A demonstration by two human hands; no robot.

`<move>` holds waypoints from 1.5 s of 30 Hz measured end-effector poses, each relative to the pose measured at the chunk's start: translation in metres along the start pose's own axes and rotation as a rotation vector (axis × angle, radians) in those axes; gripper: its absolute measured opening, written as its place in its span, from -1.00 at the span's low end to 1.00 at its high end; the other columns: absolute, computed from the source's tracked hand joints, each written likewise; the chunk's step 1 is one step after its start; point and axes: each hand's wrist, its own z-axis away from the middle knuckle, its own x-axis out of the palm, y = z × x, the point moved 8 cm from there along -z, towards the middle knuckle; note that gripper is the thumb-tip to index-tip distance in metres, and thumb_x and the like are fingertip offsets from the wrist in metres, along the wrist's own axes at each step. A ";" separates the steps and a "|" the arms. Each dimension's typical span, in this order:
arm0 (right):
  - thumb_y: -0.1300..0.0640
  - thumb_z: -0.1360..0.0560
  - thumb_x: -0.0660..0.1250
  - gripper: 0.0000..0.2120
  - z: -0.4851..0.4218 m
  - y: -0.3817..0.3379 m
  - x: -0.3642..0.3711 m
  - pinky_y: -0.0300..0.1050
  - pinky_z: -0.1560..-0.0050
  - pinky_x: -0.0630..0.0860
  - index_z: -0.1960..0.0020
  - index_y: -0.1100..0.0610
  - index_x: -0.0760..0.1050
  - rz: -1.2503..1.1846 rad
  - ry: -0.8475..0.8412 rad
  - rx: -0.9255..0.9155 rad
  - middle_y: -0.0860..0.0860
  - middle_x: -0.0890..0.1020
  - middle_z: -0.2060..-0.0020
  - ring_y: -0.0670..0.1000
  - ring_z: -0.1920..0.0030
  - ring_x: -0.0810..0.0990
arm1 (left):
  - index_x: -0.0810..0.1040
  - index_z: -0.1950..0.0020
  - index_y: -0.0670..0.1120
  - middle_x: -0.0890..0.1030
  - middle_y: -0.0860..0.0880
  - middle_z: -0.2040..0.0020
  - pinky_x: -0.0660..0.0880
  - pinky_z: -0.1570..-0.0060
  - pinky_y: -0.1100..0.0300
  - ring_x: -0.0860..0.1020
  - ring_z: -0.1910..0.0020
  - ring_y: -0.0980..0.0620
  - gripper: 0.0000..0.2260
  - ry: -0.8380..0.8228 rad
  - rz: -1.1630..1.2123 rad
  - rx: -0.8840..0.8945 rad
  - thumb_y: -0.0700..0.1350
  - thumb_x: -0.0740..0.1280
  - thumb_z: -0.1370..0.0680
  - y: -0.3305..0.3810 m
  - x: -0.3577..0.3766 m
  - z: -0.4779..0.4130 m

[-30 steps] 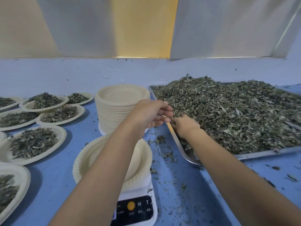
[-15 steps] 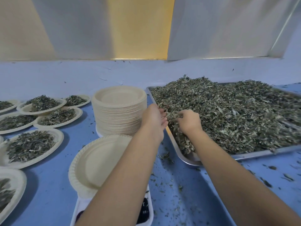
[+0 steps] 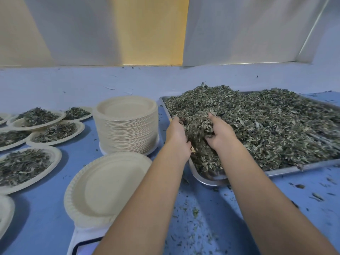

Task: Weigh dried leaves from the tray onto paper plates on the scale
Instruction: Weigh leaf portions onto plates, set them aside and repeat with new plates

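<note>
In the tray (image 3: 206,179), leaves (image 3: 198,126) seemingly bury fingertips.

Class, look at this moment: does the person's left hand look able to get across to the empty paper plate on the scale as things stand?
Probably yes. The left hand is at the tray's near corner, cupping dried leaves, and the empty plate lies just to its left and nearer the person, with only bare blue table between.
</note>
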 end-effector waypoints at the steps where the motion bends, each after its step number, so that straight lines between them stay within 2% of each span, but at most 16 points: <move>1: 0.15 -0.53 0.35 -0.96 0.002 0.000 0.004 0.07 -0.16 0.53 0.05 0.09 0.58 -0.052 -0.020 0.019 0.10 0.62 0.02 0.05 -0.01 0.59 | 0.13 -0.52 -0.16 0.22 -0.13 -0.50 0.15 -0.41 0.04 0.20 -0.47 -0.08 -0.49 -0.017 0.015 0.000 0.07 0.03 -0.65 0.003 0.000 0.002; 3: 0.14 -0.54 0.34 -0.83 0.004 -0.002 0.012 0.09 -0.20 0.52 -0.11 0.13 0.58 -0.133 -0.055 0.040 0.13 0.62 -0.09 0.11 -0.11 0.59 | 0.20 -0.49 -0.18 0.34 -0.16 -0.43 0.24 -0.35 0.05 0.32 -0.40 -0.10 -0.51 -0.051 0.056 -0.011 0.08 0.03 -0.65 0.006 0.002 0.007; 5: 0.13 -0.53 0.35 -0.80 0.010 -0.006 0.020 0.04 0.01 0.61 -0.12 0.18 0.56 -0.155 -0.073 0.037 0.13 0.62 -0.08 0.11 -0.02 0.62 | 0.22 -0.48 -0.18 0.49 -0.17 -0.21 0.34 -0.25 0.05 0.48 -0.15 -0.10 -0.51 -0.074 0.106 -0.028 0.08 0.04 -0.65 0.006 0.003 0.011; 7: 0.12 -0.53 0.35 -0.83 0.016 -0.007 0.025 -0.05 0.26 0.60 -0.07 0.18 0.56 -0.153 -0.086 0.037 0.12 0.63 -0.01 0.08 0.12 0.62 | 0.21 -0.48 -0.18 0.45 -0.13 0.11 0.42 -0.04 0.08 0.42 0.21 -0.06 -0.52 -0.082 0.179 -0.033 0.07 0.05 -0.65 0.006 0.005 0.013; 8: 0.12 -0.53 0.35 -0.82 0.018 -0.007 0.027 -0.07 0.29 0.59 -0.09 0.17 0.56 -0.151 -0.089 0.036 0.12 0.63 -0.01 0.08 0.13 0.62 | 0.22 -0.48 -0.19 0.44 -0.14 0.12 0.43 -0.03 0.08 0.40 0.24 -0.06 -0.52 -0.091 0.218 -0.035 0.07 0.05 -0.65 0.006 0.006 0.014; 11: 0.10 -0.54 0.34 -0.69 0.022 -0.002 0.032 0.05 -0.02 0.59 -0.24 0.18 0.52 -0.146 -0.104 0.048 0.15 0.59 -0.15 0.14 -0.05 0.60 | 0.25 -0.45 -0.22 0.44 -0.23 -0.30 0.36 -0.25 0.00 0.50 -0.03 -0.15 -0.54 -0.097 0.318 -0.036 0.03 0.05 -0.65 0.008 0.006 0.017; 13: 0.11 -0.54 0.33 -0.69 0.027 0.001 0.036 0.09 -0.07 0.57 -0.24 0.21 0.52 -0.174 -0.123 0.068 0.17 0.60 -0.14 0.17 -0.07 0.61 | 0.28 -0.42 -0.23 0.38 -0.24 -0.37 0.34 -0.28 -0.02 0.43 -0.27 -0.17 -0.57 -0.089 0.363 -0.036 0.01 0.03 -0.66 0.011 0.004 0.020; 14: 0.11 -0.55 0.32 -0.70 0.030 0.001 0.039 0.07 -0.06 0.57 -0.23 0.21 0.52 -0.194 -0.140 0.071 0.17 0.61 -0.13 0.16 -0.07 0.61 | 0.35 -0.33 -0.25 0.42 -0.24 -0.31 0.34 -0.27 0.00 0.43 -0.27 -0.16 -0.60 -0.094 0.392 -0.037 0.01 0.03 -0.66 0.013 0.002 0.021; 17: 0.12 -0.56 0.30 -0.71 0.042 -0.003 0.053 0.06 -0.11 0.55 -0.25 0.20 0.52 -0.238 -0.214 0.053 0.16 0.62 -0.13 0.13 -0.08 0.61 | 0.36 0.08 -0.24 0.42 -0.23 -0.02 0.32 -0.20 0.07 0.41 -0.08 -0.12 -0.63 -0.114 0.487 -0.047 0.03 0.02 -0.67 0.023 -0.004 0.029; 21: 0.15 -0.57 0.29 -0.75 0.073 -0.013 0.082 0.08 -0.09 0.57 -0.21 0.21 0.54 -0.292 -0.353 -0.037 0.17 0.64 -0.09 0.14 -0.06 0.64 | 0.38 -0.27 -0.29 0.47 -0.24 -0.26 0.34 -0.27 0.02 0.43 -0.29 -0.16 -0.64 -0.131 0.503 0.044 -0.06 0.02 -0.67 0.046 -0.013 0.050; 23: 0.16 -0.55 0.32 -0.86 0.092 -0.018 0.097 0.07 -0.04 0.60 -0.07 0.16 0.58 -0.279 -0.399 -0.098 0.16 0.67 -0.02 0.13 -0.01 0.66 | 0.37 -0.32 -0.28 0.47 -0.24 -0.29 0.35 -0.27 0.02 0.44 -0.29 -0.16 -0.64 -0.124 0.523 0.097 -0.08 0.00 -0.67 0.059 -0.021 0.062; 27: 0.17 -0.55 0.30 -0.91 0.123 -0.012 0.125 0.09 -0.06 0.60 0.04 0.15 0.58 -0.274 -0.509 -0.135 0.15 0.68 0.03 0.14 -0.01 0.66 | 0.38 -0.29 -0.26 0.49 -0.21 -0.25 0.37 -0.23 0.02 0.46 -0.28 -0.14 -0.65 -0.097 0.570 0.158 -0.06 0.00 -0.67 0.080 -0.048 0.079; 34: 0.22 -0.55 0.29 -0.92 0.154 0.018 0.150 -0.09 0.08 0.59 0.01 0.21 0.54 -0.009 -0.702 -0.158 0.10 0.65 0.16 0.04 0.13 0.62 | 0.40 -0.30 -0.22 0.54 -0.21 -0.20 0.45 -0.15 0.03 0.53 -0.09 -0.12 -0.66 0.001 0.471 0.177 -0.07 0.03 -0.66 0.090 -0.107 0.089; 38: 0.20 -0.52 0.34 -0.89 0.159 0.029 0.152 -0.14 0.10 0.61 -0.02 0.17 0.59 0.293 -0.763 -0.228 0.11 0.68 0.09 -0.01 0.13 0.66 | 0.48 -0.09 -0.19 0.62 -0.19 0.19 0.54 0.25 0.18 0.58 0.26 -0.06 -0.68 0.061 0.420 0.155 -0.06 0.00 -0.65 0.086 -0.129 0.087; 42: 0.19 -0.46 0.41 -0.90 0.166 0.036 0.155 -0.28 0.14 0.60 0.02 0.08 0.62 0.514 -0.868 -0.278 0.07 0.70 0.09 -0.09 0.15 0.66 | 0.56 -0.05 -0.18 0.64 -0.17 0.05 0.54 0.18 0.10 0.60 0.13 -0.08 -0.63 0.079 0.343 0.147 -0.09 -0.03 -0.64 0.083 -0.141 0.083; 45: 0.18 -0.43 0.45 -0.87 0.170 0.034 0.158 -0.45 0.16 0.50 0.09 -0.04 0.63 0.683 -0.902 -0.405 -0.16 0.68 0.17 -0.25 0.16 0.62 | 0.57 -0.08 -0.14 0.65 -0.16 -0.02 0.53 0.12 0.11 0.61 0.11 -0.09 -0.62 0.071 0.253 0.131 -0.04 0.00 -0.61 0.084 -0.142 0.084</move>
